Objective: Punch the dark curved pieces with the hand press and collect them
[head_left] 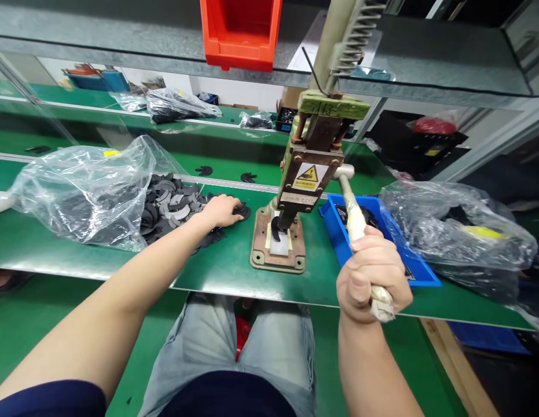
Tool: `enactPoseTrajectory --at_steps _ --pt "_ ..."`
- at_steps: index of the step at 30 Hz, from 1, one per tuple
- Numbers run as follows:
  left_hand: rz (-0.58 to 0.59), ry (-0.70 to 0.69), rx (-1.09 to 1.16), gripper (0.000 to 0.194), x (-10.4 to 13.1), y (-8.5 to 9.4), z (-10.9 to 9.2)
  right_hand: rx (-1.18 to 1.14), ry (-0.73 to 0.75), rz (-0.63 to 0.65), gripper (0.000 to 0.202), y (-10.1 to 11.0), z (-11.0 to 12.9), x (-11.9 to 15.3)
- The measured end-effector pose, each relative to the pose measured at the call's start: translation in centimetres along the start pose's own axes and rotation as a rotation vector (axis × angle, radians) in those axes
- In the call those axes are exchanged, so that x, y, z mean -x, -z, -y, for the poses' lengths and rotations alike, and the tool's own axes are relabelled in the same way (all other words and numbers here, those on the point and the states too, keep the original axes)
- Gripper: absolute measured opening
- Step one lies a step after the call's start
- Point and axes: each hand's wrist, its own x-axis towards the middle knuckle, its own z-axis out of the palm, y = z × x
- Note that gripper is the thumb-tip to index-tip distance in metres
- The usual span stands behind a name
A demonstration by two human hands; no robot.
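Observation:
A hand-operated lever press [309, 168] stands on the green bench. Its lever handle [354, 214], wrapped in pale tape, is gripped by my right hand [374, 275], fingers closed around it. A black curved piece [275, 229] rests on the plate beneath the ram. To the left of the press, my left hand [223, 211] is at the right edge of a pile of grey and black curved pieces [169, 202]. Its bent fingers are on a dark curved piece [244, 212], partly hidden by them. The pile spills from a clear plastic bag [91, 185].
A blue tray [384, 202] with black parts stands right of the press, beside another clear bag [464, 243]. Two black pieces [248, 177] lie behind the press base. A metal shelf [121, 35] with an orange bin [241, 49] hangs above.

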Motion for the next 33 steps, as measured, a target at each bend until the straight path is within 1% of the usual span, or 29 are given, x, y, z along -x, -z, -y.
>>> enactPoseTrajectory --at_steps 3,9,11,15,16,18,19,20,22,25,28,30,31,33 --pt "0.026 -0.004 0.004 0.043 -0.7 -0.8 -1.3 0.018 -0.009 0.024 0.030 0.2 0.0 0.0" --pt "0.062 0.051 0.126 0.049 -1.8 -1.5 -2.4 0.012 0.013 -0.014 0.032 -0.1 -0.1 0.0" --pt "0.070 0.064 0.166 0.042 -1.6 -1.8 -3.0 0.006 0.016 -0.015 0.031 -0.2 -0.2 0.0" --pt "0.051 0.042 0.235 0.017 -0.8 -2.0 -4.0 -0.011 0.017 -0.004 0.030 -0.1 -0.2 0.1" --pt "0.036 0.034 0.250 0.016 -0.6 -1.9 -4.1 -0.016 0.018 -0.003 0.030 0.0 -0.2 0.1" --pt "0.003 0.032 0.281 0.020 0.0 -1.9 -4.2 -0.021 0.018 0.003 0.029 0.0 -0.2 0.1" --pt "-0.007 0.047 0.336 0.023 0.3 -1.8 -4.2 -0.021 0.017 0.007 0.029 0.0 -0.1 0.1" --pt "-0.006 0.071 0.430 0.026 0.6 -1.9 -4.2 -0.020 0.015 0.011 0.029 0.0 -0.1 0.1" --pt "0.012 0.124 0.688 0.032 1.4 -1.9 -4.5 -0.018 0.014 0.011 0.028 0.0 -0.1 0.1" --pt "0.018 0.196 1.027 0.043 2.6 -2.0 -5.3 -0.023 0.019 0.012 0.026 0.1 -0.2 0.1" --pt "0.049 0.254 1.390 0.046 3.6 -1.7 -7.1 -0.028 0.020 0.019 0.025 0.1 -0.1 0.1" --pt "0.042 0.292 1.655 0.045 3.9 -1.6 -8.6 -0.025 0.009 0.023 0.025 0.2 0.0 0.1" --pt "0.026 0.310 1.748 0.045 4.0 -1.5 -9.4 -0.023 0.002 0.025 0.024 0.2 0.1 0.1" --pt "0.003 0.333 1.842 0.044 4.1 -1.5 -10.8 -0.014 -0.012 0.027 0.024 0.2 0.2 0.1"
